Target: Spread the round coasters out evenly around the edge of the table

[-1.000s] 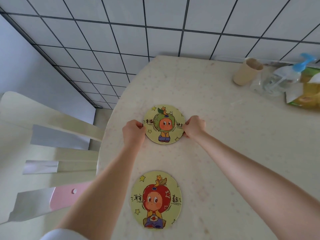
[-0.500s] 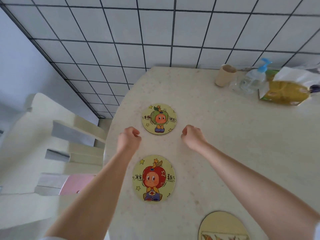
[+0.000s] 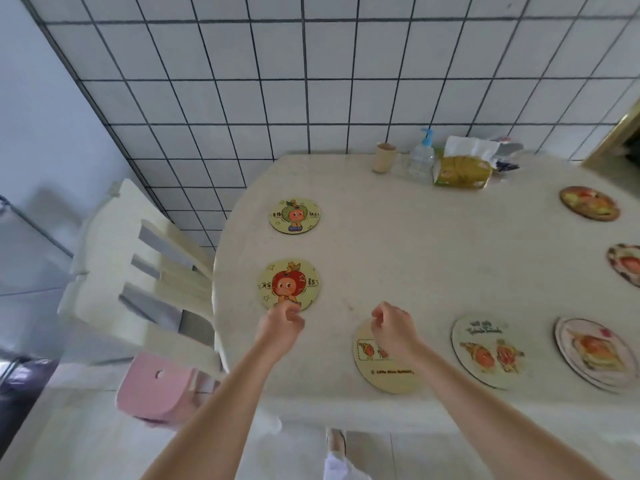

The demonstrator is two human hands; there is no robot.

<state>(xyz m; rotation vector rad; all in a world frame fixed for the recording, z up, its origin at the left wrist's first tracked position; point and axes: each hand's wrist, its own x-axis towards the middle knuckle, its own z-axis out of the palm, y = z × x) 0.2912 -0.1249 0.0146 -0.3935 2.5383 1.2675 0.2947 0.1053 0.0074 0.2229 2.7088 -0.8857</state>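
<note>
With both hands loosely curled and gripping nothing, the left hand [image 3: 282, 323] is hovering by the red-apple coaster [image 3: 288, 285] at centre left, the right hand [image 3: 393, 327] over the lower-centre coaster [image 3: 388, 370], which, I judge, wants sliding flat along the table [image 3: 433, 258] rim

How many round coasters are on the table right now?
7: green-character coaster far left, red-character coaster nearer, one under the right hand, two along the near edge, two at right. More may lie outside view.

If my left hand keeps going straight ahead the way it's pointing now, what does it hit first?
Most likely the red apple coaster. Your left hand points away from you, its fingertips at or just over that coaster's near edge; whether they touch is unclear. Beyond lies the green apple coaster.
</note>
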